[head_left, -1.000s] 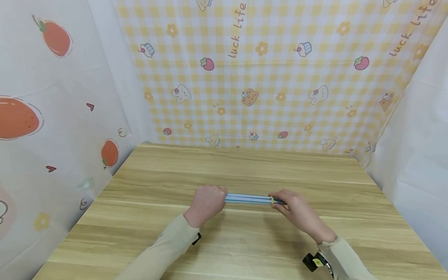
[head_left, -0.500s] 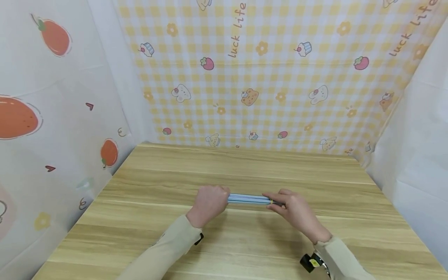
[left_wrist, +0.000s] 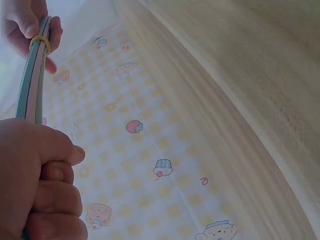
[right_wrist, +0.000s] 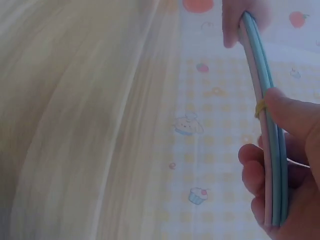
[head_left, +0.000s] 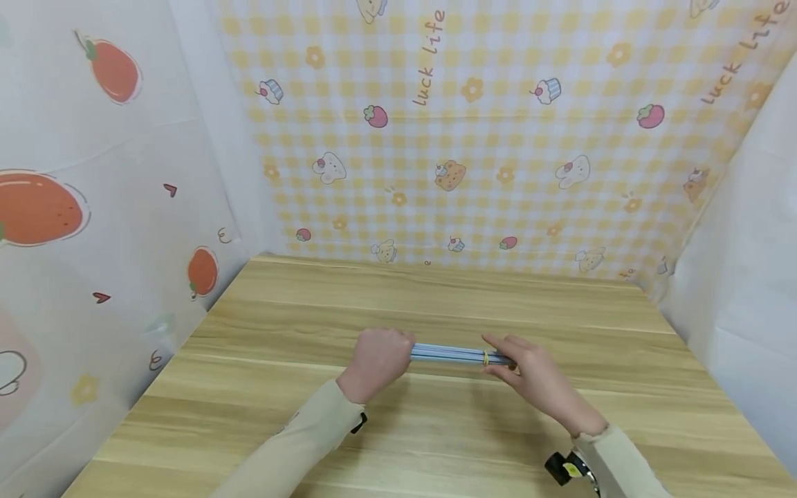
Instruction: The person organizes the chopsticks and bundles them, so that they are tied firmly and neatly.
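Observation:
A slim bundle of pastel sticks that look like chopsticks [head_left: 447, 353], in blue, pink and green, is held level above the table between both hands. My left hand [head_left: 378, 361] grips its left end in a fist, hiding that end. At the other end, my right hand [head_left: 543, 382] holds the bundle near a yellow rubber band [head_left: 486, 357]. In the right wrist view the thumb [right_wrist: 285, 110] presses beside the band, with the other fingers curled behind the sticks. The left wrist view shows the band [left_wrist: 40, 44] wrapped round the sticks, close to the right fingers.
A wood-grain table [head_left: 411, 429] lies below the hands. Behind it hangs a yellow checked cloth [head_left: 405, 145] with cartoon prints, and white sheets [head_left: 149, 166] flank both sides. Small dark wrist cameras sit at the cuffs, such as the right one [head_left: 563, 469].
The right fingers shifted left over the band, then drew back slightly right, with the index finger now lifted more. The left hand keeps its grip. The whole head view has shifted slightly.

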Demonstrator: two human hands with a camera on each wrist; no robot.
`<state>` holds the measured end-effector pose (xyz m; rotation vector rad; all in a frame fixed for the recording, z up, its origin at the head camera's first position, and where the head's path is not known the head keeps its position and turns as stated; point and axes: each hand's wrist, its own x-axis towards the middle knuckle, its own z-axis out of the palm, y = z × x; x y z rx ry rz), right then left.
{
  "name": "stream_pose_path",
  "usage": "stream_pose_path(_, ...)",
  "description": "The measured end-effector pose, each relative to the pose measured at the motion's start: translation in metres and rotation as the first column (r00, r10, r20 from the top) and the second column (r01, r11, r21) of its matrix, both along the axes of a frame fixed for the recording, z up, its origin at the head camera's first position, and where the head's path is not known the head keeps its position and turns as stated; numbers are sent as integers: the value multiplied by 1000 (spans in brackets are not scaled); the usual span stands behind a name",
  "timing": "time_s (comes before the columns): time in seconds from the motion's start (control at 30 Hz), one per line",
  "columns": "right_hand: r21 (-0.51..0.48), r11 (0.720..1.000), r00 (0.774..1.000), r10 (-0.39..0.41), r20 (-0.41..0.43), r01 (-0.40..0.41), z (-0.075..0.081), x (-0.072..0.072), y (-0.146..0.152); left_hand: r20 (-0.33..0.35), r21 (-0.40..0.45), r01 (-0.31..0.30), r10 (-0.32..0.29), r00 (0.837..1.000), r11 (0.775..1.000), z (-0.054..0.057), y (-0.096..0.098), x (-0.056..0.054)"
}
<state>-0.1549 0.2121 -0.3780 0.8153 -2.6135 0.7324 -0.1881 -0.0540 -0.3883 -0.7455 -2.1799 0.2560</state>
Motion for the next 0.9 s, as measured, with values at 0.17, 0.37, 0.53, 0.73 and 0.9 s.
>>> stream_pose_path(0.17,65,998,1000,7,5,-7,4,0,1,49,2,-13,13,999,1000,0,0,1)
stream_pose_path(0.37,186,981,995,76,-63,-63,7,0,-3,56,-1,-20,20,998,1000,-2,1,0)
stream_pose_path(0.53,172,983,994,75,-82,-60,4,0,-5,5,21,8,-9,1000,1000,-2,0,0)
stream_pose_path(0.73,152,988,991,50,-127,-30,-1,-2,-4,12,26,19,-20,1000,999,-1,1,1)
stream_pose_path(0.9,170,985,973,48,-225,-9,-3,-4,-8,34,19,15,-15,999,1000,0,3,2)
